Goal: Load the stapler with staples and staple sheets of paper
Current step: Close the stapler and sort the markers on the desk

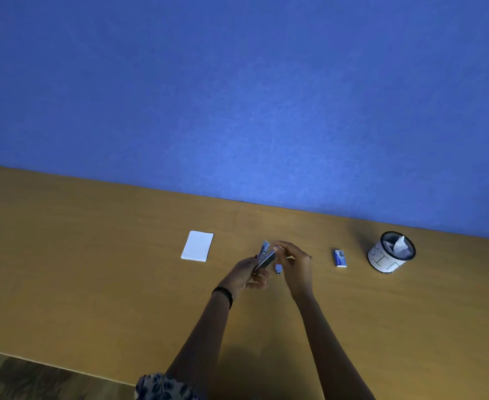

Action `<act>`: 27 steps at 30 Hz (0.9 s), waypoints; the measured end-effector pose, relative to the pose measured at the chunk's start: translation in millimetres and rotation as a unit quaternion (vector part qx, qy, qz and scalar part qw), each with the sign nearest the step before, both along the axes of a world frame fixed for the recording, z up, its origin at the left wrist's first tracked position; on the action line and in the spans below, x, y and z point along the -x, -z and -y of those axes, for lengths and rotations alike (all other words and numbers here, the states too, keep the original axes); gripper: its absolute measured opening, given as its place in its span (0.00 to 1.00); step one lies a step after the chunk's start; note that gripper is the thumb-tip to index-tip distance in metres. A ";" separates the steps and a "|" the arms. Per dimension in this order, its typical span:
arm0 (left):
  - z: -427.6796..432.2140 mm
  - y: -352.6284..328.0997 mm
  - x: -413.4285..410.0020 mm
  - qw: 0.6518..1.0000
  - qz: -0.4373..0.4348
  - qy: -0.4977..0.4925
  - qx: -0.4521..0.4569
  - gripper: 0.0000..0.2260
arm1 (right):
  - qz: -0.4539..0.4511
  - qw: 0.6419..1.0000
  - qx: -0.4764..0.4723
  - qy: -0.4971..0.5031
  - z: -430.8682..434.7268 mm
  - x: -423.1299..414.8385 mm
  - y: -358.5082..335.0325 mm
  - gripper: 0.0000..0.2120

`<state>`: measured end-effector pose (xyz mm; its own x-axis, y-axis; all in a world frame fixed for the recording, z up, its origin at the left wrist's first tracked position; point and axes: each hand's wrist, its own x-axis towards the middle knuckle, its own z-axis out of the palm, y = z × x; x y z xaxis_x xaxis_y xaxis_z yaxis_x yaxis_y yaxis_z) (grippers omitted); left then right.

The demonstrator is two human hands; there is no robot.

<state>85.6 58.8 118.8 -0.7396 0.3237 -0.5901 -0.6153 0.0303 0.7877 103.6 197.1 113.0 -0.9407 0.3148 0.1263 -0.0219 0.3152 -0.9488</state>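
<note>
Closest to the camera is a bit of blue patterned fabric point(162, 386) at the bottom edge, right where the two bare forearms come in. Going from the left: a corner of dark wood floor point(20, 379) peeks out past the edge of the tan tabletop point(93, 269). Further along, a small stack of white paper point(197, 245) lies flat on the tabletop, well clear of the hands.

Next is the left hand point(247, 274), with a black band point(223, 295) on the wrist. Its fingers are curled round the stapler point(265, 259), which is held up off the tabletop and swung open, blue top part tilted away from the grey metal rail. A small blue bit point(278, 268) shows just below, between the hands; too blurry to say what it is.

The right hand point(293, 264) is just beside the stapler, fingers bent in toward its open end. Honestly can't tell if it's pinching anything or only touching.

Off to the right, a little blue staple box point(340, 258) sits on the tabletop. Further right is a dark mesh cup point(392, 252) wrapped in a white label, with crumpled white paper inside, up near the blue wall point(237, 96).
</note>
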 end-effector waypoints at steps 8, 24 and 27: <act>-3.6 -6.6 -6.4 0.993 -0.081 0.084 0.029 0.15 | 0.015 0.999 0.023 0.022 -8.2 -0.4 -0.3 0.06; -1.0 11.8 -17.0 0.986 -0.069 0.149 0.031 0.15 | 0.221 0.912 0.343 0.040 18.4 4.8 3.0 0.20; -1.9 8.6 -20.8 0.980 -0.051 0.190 0.035 0.16 | 0.235 0.904 0.348 0.081 24.3 3.8 5.7 0.22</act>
